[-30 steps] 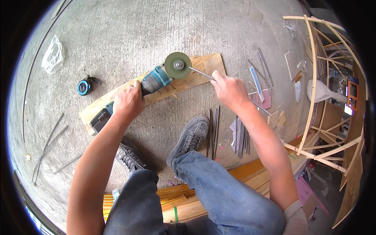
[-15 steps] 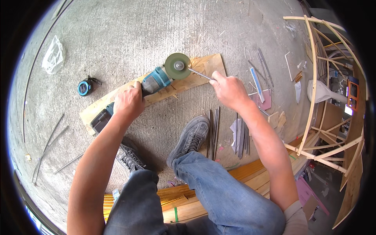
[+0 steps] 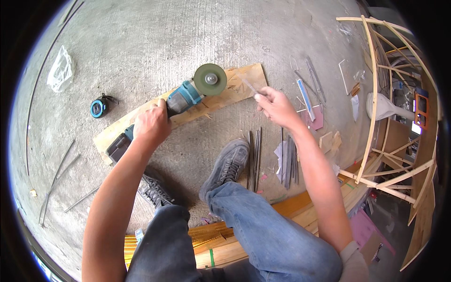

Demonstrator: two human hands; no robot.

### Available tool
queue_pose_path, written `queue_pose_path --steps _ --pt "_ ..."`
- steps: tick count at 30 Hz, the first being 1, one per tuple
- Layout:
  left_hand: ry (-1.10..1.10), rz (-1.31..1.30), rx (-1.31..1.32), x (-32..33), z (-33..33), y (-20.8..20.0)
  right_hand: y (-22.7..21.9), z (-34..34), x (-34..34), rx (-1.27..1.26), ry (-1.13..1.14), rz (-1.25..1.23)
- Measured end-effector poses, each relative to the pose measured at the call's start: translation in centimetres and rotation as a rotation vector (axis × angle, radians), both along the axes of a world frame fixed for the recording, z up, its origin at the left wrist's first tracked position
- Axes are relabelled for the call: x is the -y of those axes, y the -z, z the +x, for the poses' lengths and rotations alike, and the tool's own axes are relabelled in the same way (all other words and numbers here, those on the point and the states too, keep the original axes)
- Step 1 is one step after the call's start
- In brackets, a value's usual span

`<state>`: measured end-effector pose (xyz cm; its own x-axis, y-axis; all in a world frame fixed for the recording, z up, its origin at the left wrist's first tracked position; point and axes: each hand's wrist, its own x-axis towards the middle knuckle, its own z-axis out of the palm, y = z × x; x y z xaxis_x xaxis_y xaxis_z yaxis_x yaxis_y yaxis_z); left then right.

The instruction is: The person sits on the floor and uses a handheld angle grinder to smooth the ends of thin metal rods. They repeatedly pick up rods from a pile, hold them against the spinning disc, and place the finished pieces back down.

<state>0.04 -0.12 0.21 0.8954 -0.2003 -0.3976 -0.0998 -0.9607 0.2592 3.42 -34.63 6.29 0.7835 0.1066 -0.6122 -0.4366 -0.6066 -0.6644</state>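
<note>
My left hand (image 3: pixel 152 123) is wrapped round the body of a teal and black cordless angle grinder (image 3: pixel 183 99), which lies along a wooden board (image 3: pixel 244 81) on the concrete. The grinder's greenish disc (image 3: pixel 210 79) faces up past the board's far edge. Between the thumb and fingers of my right hand (image 3: pixel 277 108) is a thin metal rod (image 3: pixel 249 86), blurred by motion. Its tip points up and left over the board, apart from the disc, and no sparks show.
Several dark metal rods (image 3: pixel 290 162) lie by my right shoe (image 3: pixel 230 164). A blue-edged strip (image 3: pixel 306 100) rests on pink card beyond my right hand. A tape measure (image 3: pixel 98 108) and a plastic bag (image 3: pixel 61 69) lie left. A wooden lattice frame (image 3: pixel 371 94) stands right.
The rod has come away from the disc, and the sparks have stopped. My right hand has shifted slightly right and tilted the rod. My left hand keeps its hold on the grinder.
</note>
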Motion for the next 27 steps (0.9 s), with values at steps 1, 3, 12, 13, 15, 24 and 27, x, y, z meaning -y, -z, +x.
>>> queue_pose_path --steps 1,3,12,13,15,24,27 --pt "-0.017 0.004 -0.029 0.1 0.1 -0.1 0.1 -0.6 0.8 0.023 0.110 0.067" --pt "-0.050 0.013 -0.088 0.3 0.3 -0.2 0.2 -1.6 2.4 0.105 0.460 0.194" --pt "-0.046 -0.010 -0.059 0.3 0.2 -0.4 6.7 -10.2 10.8 0.081 1.542 0.482" --pt "-0.051 -0.014 -0.060 0.4 0.2 -0.5 7.3 -11.1 10.7 0.086 1.566 0.503" --pt "-0.031 -0.008 -0.056 0.7 0.4 -0.4 8.2 -12.8 10.6 0.091 1.745 0.606" --pt "-0.036 0.015 -0.062 0.5 0.2 -0.4 9.0 -13.9 5.2 0.424 0.428 -0.434" --pt "-0.034 0.016 -0.026 0.2 0.0 -0.1 9.8 -11.3 5.2 0.496 0.143 -0.658"
